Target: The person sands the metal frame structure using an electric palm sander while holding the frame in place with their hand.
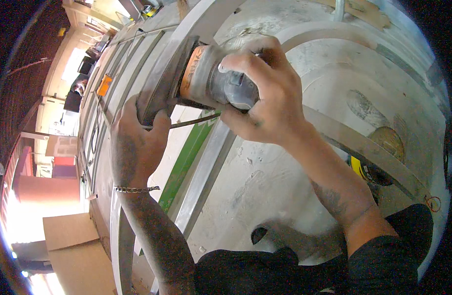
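nearest: black clothing (265, 268) at the lower edge, below the sander (213, 73). a chain bracelet (137, 190) sits on the left wrist, below and left of the sander.

the sander, grey with an orange band, is upright on its side, its dark pad turned left against a curved grey beam (173, 59). pad and beam seem to touch; the contact line is too dark to be sure. right hand (280, 93): clenched round the sander's rounded top, fingers over the body. left hand (137, 142): wrapped round the beam's near end, just beside the sander at lower left.

judgement, the step looks like sanding: hold the pad flat to the beam, since a tilted edge could gouge; light, even pressure suits the curve; the left hand should brace firmly, its fingers clear of the pad.

below the sander: a green strip (186, 160) and a straight grey bar (208, 172), side by side. right and below it: dusty floor (265, 191), then a yellow-and-black object (366, 172), kind unclear.

farther, left of the sander: an orange piece (105, 85) by long rails; at lower left, a cardboard box (78, 250).
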`<state>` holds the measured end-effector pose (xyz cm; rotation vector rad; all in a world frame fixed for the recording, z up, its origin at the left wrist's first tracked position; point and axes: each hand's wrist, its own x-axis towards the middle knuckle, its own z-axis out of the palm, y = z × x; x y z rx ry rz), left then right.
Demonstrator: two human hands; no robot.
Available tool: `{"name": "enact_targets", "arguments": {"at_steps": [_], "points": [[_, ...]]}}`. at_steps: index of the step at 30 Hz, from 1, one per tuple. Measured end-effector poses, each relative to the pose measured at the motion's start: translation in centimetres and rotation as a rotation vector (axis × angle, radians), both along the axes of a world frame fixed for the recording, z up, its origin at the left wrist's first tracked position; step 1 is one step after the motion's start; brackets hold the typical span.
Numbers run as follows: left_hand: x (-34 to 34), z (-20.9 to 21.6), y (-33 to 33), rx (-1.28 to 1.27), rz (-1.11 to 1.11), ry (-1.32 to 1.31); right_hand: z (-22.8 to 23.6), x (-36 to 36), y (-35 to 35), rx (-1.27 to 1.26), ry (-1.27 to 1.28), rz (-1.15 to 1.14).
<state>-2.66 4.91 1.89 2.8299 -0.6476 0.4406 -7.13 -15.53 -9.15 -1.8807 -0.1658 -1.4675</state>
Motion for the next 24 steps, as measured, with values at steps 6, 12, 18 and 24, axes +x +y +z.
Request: {"name": "enact_targets", "arguments": {"at_steps": [6, 12, 18, 24], "points": [[0.5, -0.5, 0.6, -0.034, -0.038, -0.036, 0.7, 0.7, -1.1, -0.053, -0.016, -0.040], [0.5, -0.6, 0.5, -0.028, -0.034, -0.034, 0.6, 1.6, -2.6, -0.070, -0.061, -0.066], [0.3, -0.5, 0.4, -0.052, -0.028, -0.039, 0.5, 3.0, -4.7, 0.128, 0.047, -0.069], [0.7, -0.9, 0.5, -0.056, -0.042, -0.049, 0.7, 4.5, -5.8, 0.319, 0.112, -0.118]]}}
